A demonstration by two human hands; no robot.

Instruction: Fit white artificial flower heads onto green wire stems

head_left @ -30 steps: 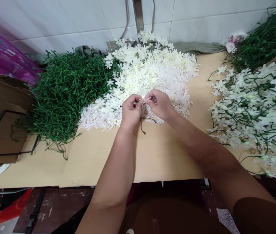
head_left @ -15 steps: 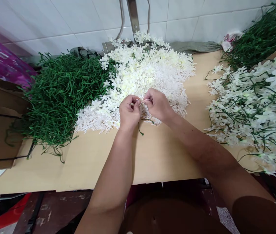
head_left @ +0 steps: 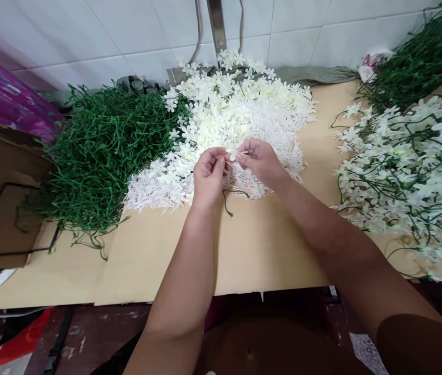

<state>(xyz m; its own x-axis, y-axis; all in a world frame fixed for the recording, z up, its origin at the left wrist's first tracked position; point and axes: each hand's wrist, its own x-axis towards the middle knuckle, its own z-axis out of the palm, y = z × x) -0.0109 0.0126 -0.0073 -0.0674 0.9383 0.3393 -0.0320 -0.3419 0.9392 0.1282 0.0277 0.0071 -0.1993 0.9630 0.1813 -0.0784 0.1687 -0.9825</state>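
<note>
My left hand (head_left: 212, 169) is closed in a pinch at the front of a heap of white artificial flowers (head_left: 221, 112). Close beside it, my right hand (head_left: 257, 160) pinches a thin white flower piece (head_left: 245, 152). A bit of white shows between the two hands, but what the left fingers grip is too small and covered to name. Thin white stalks (head_left: 154, 187) spread along the heap's front edge. Just below the hands a green stem (head_left: 227, 205) lies on the cardboard-covered table (head_left: 158, 260).
Left of the heap lies a pile of green plastic stems (head_left: 107, 151), beside a cardboard box (head_left: 5, 208) and a black wire frame (head_left: 0, 192). On the right are white flowers on green stems (head_left: 412, 177), with more green stems (head_left: 431, 62) behind. A tiled wall (head_left: 302, 31) closes the back.
My hands have moved slightly apart, the right one going a little to the right. Both stay in a pinch over the front of the heap. The camera view has shifted a little.
</note>
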